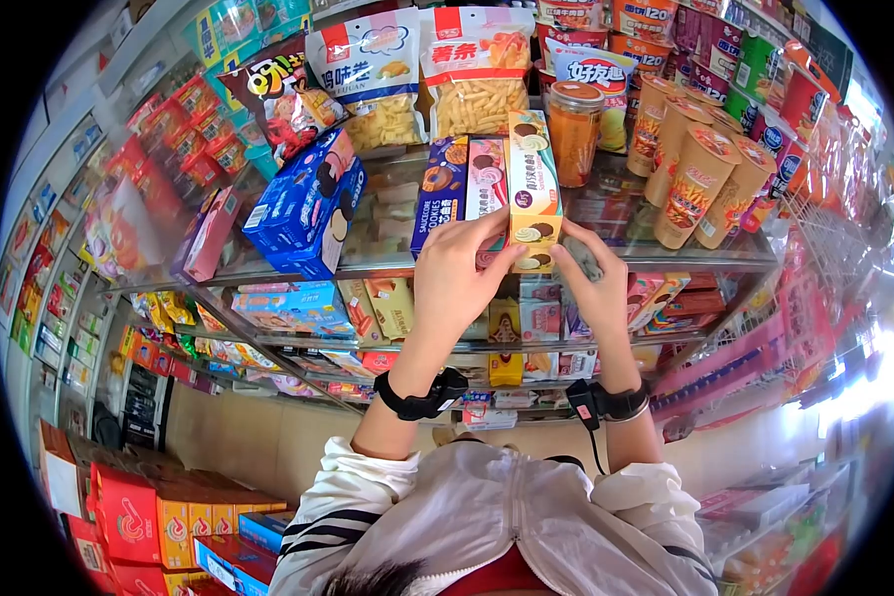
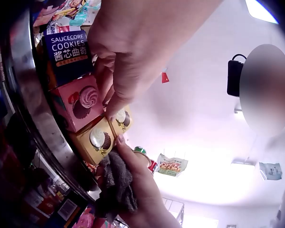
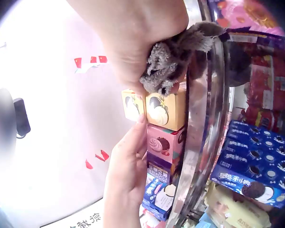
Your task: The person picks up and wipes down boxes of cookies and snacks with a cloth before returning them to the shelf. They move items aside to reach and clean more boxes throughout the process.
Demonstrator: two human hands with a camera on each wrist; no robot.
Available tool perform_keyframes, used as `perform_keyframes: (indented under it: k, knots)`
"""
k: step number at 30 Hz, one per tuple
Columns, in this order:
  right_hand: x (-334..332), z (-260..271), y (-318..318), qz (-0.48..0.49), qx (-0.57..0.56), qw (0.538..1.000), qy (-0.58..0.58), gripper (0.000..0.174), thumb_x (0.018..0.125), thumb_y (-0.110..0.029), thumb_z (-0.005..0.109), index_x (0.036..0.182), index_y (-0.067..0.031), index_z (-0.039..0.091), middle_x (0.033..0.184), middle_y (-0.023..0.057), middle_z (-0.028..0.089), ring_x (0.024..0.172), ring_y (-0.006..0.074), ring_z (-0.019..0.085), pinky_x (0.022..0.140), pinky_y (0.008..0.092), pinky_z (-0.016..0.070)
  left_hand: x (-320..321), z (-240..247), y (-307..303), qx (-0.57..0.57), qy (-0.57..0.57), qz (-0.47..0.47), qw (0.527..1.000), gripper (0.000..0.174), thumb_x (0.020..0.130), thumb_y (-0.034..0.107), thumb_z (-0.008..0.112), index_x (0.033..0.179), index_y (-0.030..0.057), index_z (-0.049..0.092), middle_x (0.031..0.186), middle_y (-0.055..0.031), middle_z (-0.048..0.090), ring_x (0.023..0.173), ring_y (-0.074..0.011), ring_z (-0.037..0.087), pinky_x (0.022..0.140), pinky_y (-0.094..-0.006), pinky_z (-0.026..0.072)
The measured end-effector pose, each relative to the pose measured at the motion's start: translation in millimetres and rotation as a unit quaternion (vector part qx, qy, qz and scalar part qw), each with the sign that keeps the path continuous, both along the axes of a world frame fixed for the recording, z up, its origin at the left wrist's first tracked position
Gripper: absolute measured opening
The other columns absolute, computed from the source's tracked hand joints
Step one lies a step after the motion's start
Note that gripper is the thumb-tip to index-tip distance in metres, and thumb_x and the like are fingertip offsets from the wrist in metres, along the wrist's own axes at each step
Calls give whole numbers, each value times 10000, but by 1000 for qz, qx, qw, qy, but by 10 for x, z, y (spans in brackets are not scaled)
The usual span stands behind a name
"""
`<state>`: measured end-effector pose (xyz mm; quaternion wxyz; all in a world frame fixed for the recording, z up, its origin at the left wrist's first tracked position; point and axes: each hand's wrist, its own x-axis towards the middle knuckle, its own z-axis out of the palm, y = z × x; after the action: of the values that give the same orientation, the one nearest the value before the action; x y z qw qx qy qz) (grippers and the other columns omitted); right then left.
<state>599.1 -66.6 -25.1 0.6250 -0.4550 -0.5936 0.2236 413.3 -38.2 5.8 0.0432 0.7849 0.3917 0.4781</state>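
Note:
A yellow-and-cream cookie box lies lengthwise on the glass shelf, above a second yellow cookie box whose end shows in the wrist views. My left hand grips the upper box's near left side, thumb at its front end. On the other side, my right hand touches the same box with thumb and index finger while its other fingers hold a bunched grey cloth. Left of the yellow boxes sit a pink cookie box and a dark blue cookie box, partly behind my left hand.
Blue Oreo boxes stand farther left. Paper snack cups and an orange-filled jar are on the right. Snack bags line the back. The shelf's metal front edge runs below the boxes, with packed shelves underneath.

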Motion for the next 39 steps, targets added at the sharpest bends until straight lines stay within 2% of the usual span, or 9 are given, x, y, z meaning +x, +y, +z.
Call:
perform_keyframes:
  k: [7, 21, 24, 26, 29, 32, 35, 36, 39]
  knots:
    - [-50, -78, 17, -40, 14, 999, 8, 333, 886, -116, 694, 1196, -7, 645, 1106, 101, 712, 940, 73, 629, 841, 255, 493, 37, 19, 32, -11, -21, -15, 1000, 404, 778, 244, 778, 1111, 36, 683, 963, -119, 732, 837, -250, 708, 826, -340, 494]
    - [-30, -164, 22, -39, 27, 999, 10, 336, 916, -131, 659, 1229, -16, 621, 1157, 106, 686, 1010, 116, 621, 888, 273, 481, 20, 26, -8, 43, -11, -3, 999, 420, 751, 295, 798, 1078, 53, 693, 959, -101, 734, 854, -254, 691, 818, -343, 490]
    - [-91, -76, -124, -48, 36, 998, 20, 336, 923, -124, 636, 1242, -21, 612, 1194, 94, 655, 1051, 143, 599, 924, 279, 457, -167, 99, -199, 46, -117, -42, 991, 311, 806, 164, 751, 1085, 40, 691, 1012, -91, 730, 937, -224, 693, 860, -327, 497]
    - [-58, -64, -252, -96, 65, 993, -38, 314, 942, -128, 601, 1233, -11, 610, 1197, 91, 644, 1081, 151, 580, 968, 286, 422, -472, 112, -338, 24, -209, 1, 978, 194, 877, 93, 684, 1056, 20, 685, 1003, -85, 731, 957, -153, 672, 854, -294, 495]
    - [83, -353, -433, -89, 1, 993, 77, 275, 968, -153, 569, 1196, -8, 621, 1185, 80, 638, 1080, 163, 570, 985, 295, 402, -1216, 82, -416, 170, -247, 162, 940, 125, 929, 49, 599, 1039, 7, 642, 999, -72, 691, 908, -142, 604, 841, -281, 468]
    - [124, -488, -581, -79, -12, 988, 134, 240, 980, -154, 558, 1154, -2, 625, 1151, 69, 636, 1028, 157, 571, 942, 292, 420, -2107, 146, -269, 226, -283, 307, 880, 256, 932, 84, 615, 1172, 13, 562, 1237, -96, 565, 1090, -172, 543, 872, -296, 459]
    - [110, -520, -642, -79, -14, 991, 103, 199, 981, -153, 557, 1087, 2, 622, 1044, 52, 633, 939, 135, 555, 876, 276, 424, -3185, -14, 116, 241, -88, 523, 813, 508, 847, 253, 714, 1255, 39, 501, 1370, -170, 418, 1254, -347, 404, 1031, -470, 338]
    - [111, -518, -613, -82, -7, 994, 75, 190, 979, -153, 559, 1069, 3, 620, 1012, 48, 631, 915, 129, 549, 859, 271, 422, -3543, -159, 312, 223, -104, 535, 808, 653, 803, 343, 750, 1294, 18, 469, 1363, -226, 401, 1263, -417, 371, 1059, -522, 287]
    - [49, -514, -592, -54, -14, 995, 79, 174, 974, -140, 555, 1047, 5, 621, 968, 50, 636, 902, 134, 550, 851, 277, 417, -4128, -525, 716, 117, -128, 552, 816, 787, 744, 424, 806, 1289, -24, 458, 1275, -236, 458, 1169, -384, 458, 1007, -452, 376]
